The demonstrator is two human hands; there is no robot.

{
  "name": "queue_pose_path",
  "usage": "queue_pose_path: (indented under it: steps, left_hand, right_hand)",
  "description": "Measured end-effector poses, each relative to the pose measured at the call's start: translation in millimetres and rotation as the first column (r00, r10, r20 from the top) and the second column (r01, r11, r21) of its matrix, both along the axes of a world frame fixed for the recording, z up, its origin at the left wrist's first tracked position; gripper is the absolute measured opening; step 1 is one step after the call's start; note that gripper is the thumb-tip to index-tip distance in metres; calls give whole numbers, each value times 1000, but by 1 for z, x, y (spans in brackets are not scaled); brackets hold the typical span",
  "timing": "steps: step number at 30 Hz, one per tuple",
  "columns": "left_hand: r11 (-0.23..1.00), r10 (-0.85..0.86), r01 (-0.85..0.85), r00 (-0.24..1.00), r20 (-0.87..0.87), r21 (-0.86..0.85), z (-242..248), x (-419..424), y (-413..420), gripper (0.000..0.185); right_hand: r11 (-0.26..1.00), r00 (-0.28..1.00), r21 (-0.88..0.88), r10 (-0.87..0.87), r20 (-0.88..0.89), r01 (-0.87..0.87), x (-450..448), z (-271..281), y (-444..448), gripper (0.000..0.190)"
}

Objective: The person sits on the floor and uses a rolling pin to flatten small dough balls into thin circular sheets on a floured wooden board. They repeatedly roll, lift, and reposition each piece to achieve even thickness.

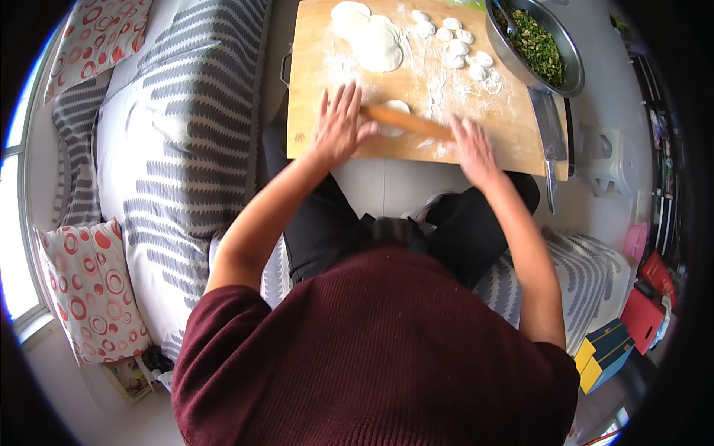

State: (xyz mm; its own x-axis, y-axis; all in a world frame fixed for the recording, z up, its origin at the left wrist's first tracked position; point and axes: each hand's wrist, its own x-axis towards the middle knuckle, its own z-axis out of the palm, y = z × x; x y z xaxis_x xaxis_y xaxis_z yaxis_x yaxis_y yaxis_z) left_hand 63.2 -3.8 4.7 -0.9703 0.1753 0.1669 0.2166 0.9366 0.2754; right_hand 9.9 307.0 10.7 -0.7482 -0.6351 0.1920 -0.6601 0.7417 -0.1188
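Note:
A wooden rolling pin lies slantwise over a small round dough wrapper on the floured wooden board. At the pin's left end is my left hand, fingers spread and palm down. Blurred at the other end, my right hand lies over the pin with its fingers extended. Flat rolled wrappers overlap in a pile at the board's far left. To their right sit several small floured dough pieces. A steel bowl of chopped green filling with a spoon stands at the far right corner.
A cleaver lies along the board's right edge, its handle sticking out past the near edge. A sofa with a patterned cover is close on the left. A white plastic stool stands right of the board.

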Motion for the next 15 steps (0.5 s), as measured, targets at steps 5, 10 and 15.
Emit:
queue_pose_path:
  steps: [5, 10, 15]
  left_hand:
    - [991, 68, -69, 998, 9, 113, -13, -5, -14, 92]
    - [983, 160, -165, 986, 53, 86, -5, -60, -8, 85]
    - [993, 21, -19, 1000, -19, 114, -12, 26, -12, 92]
  right_hand:
    - [994, 984, 13, 108, 139, -111, -7, 33, -26, 43]
    - [997, 966, 31, -78, 247, 73, -23, 17, -24, 59]
    - [1000, 978, -12, -10, 208, 12, 38, 15, -5, 52]
